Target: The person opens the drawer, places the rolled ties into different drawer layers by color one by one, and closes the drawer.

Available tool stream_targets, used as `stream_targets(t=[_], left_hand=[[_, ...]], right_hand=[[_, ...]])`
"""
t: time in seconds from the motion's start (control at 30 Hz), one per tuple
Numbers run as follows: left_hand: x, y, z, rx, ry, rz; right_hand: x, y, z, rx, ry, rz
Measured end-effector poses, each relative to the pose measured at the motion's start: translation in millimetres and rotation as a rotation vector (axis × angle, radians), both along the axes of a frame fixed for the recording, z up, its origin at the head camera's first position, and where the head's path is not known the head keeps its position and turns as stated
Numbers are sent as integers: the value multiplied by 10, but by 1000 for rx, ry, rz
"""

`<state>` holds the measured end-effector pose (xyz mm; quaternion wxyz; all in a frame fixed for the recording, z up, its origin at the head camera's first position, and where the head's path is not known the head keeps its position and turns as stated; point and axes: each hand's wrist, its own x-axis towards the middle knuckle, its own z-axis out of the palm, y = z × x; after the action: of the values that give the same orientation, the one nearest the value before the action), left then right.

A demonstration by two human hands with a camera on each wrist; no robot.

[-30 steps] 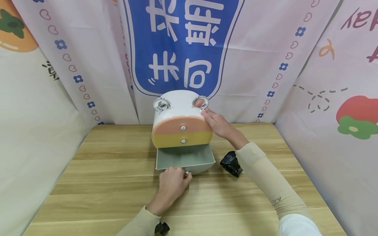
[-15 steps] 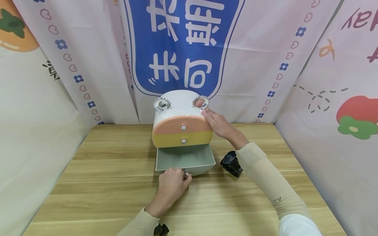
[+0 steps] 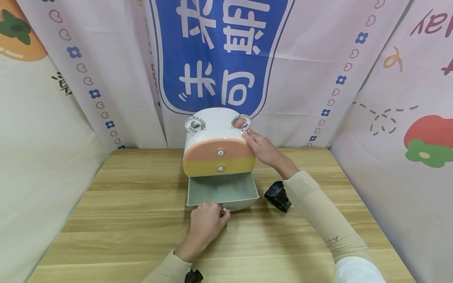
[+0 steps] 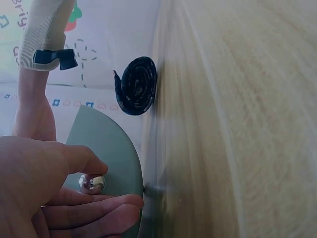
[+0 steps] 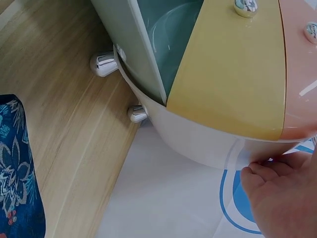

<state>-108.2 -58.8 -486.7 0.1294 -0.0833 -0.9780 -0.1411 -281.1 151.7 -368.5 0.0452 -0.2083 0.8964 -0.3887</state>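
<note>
A small white drawer cabinet (image 3: pixel 216 122) with round silver ears stands at the back of the table. Its bottom drawer, a green one (image 3: pixel 219 188), is pulled out and nothing shows inside it in the head view. My left hand (image 3: pixel 207 222) pinches that drawer's silver knob (image 4: pixel 92 184) between thumb and fingers. Above it, the orange drawer (image 3: pixel 201 150) and yellow drawer (image 3: pixel 198 168) are closed. My right hand (image 3: pixel 262 149) rests against the cabinet's right side, just below the right ear (image 3: pixel 241 123); in the right wrist view its fingertips touch the white side wall.
A rolled dark cloth with a floral pattern (image 3: pixel 277 196) lies on the wooden table (image 3: pixel 116 220), right of the open drawer and close to the right sleeve. Printed curtain (image 3: pixel 301 78) hangs behind the cabinet and along both sides. Short silver feet (image 5: pixel 104 64) raise the cabinet.
The green drawer has slid slightly farther out, toward the person, with my left hand on its knob. My right hand stays against the cabinet's side.
</note>
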Motion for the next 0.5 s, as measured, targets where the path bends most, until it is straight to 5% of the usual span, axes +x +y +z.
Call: stream_targets(t=[0.5], left_hand=[[6,-2,-12,10,6,1]], right_hand=[[113,285,165,135,69,26]])
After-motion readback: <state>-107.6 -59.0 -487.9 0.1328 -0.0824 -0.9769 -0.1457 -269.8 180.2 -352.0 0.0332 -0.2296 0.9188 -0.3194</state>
